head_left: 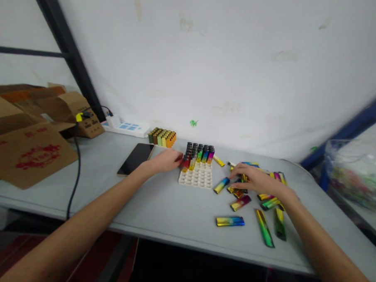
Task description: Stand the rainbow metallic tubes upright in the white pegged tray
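Observation:
A white tray [196,181] with rows of slots stands mid-table, its back rows filled with upright lighters [199,152] with dark tops. At the tray's left side my left hand [167,161] is closed, its fingertips at a red lighter [185,163] that stands in a slot. Loose shiny lighters in yellow, blue, green and purple lie in a pile to the right. Over that pile is my right hand [251,178], thumb and fingers apart, partly hiding the lighters beneath. A blue-yellow lighter [221,185] lies just left of its fingertips.
A smartphone [136,159] lies left of the tray. Behind it are a block of upright lighters [162,137] and a white power strip [128,127]. An open cardboard box [31,151] and a black cable [77,173] occupy the left. A clear plastic bag [354,177] is at right.

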Tool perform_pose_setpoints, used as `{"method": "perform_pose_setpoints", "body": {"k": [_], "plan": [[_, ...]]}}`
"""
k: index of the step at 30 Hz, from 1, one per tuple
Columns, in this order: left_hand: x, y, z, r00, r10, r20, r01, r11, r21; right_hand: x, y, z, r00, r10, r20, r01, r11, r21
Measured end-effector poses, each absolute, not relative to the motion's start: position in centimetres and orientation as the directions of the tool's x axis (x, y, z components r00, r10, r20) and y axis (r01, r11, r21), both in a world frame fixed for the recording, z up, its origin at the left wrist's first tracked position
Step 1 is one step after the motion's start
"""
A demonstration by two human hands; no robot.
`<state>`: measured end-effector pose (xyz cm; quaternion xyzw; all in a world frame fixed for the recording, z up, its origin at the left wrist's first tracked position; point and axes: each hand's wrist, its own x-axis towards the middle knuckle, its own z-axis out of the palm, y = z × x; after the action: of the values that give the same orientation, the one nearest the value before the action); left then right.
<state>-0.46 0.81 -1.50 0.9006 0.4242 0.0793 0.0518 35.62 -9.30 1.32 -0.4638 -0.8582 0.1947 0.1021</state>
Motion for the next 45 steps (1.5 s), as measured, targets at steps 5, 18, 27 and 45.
{"method": "perform_pose_setpoints", "body": {"k": [5,18,27,45], "plan": [[-0.7,1.2,-1.8,0.635,0.767,0.090,0.749,-0.640,0.170,34.3,-9.0,1.0,-0.587,0.804,0.091,0.712,0.566,-0.416],[-0.6,1.0,-1.5,0.643,0.760,0.097,0.743,-0.650,0.163,33.8,-9.0,0.9,-0.510,0.858,0.065,0.740,0.476,-0.475],[-0.5,0.8,-1.2,0.619,0.783,0.064,0.769,-0.620,0.154,33.4,-8.7,0.0,-0.258,0.947,0.189,0.419,0.286,-0.862],[-0.4,0.7,-0.9,0.618,0.784,0.059,0.774,-0.620,0.131,29.9,-10.4,-0.6,-0.045,0.978,0.203,0.403,0.204,-0.892]]}}
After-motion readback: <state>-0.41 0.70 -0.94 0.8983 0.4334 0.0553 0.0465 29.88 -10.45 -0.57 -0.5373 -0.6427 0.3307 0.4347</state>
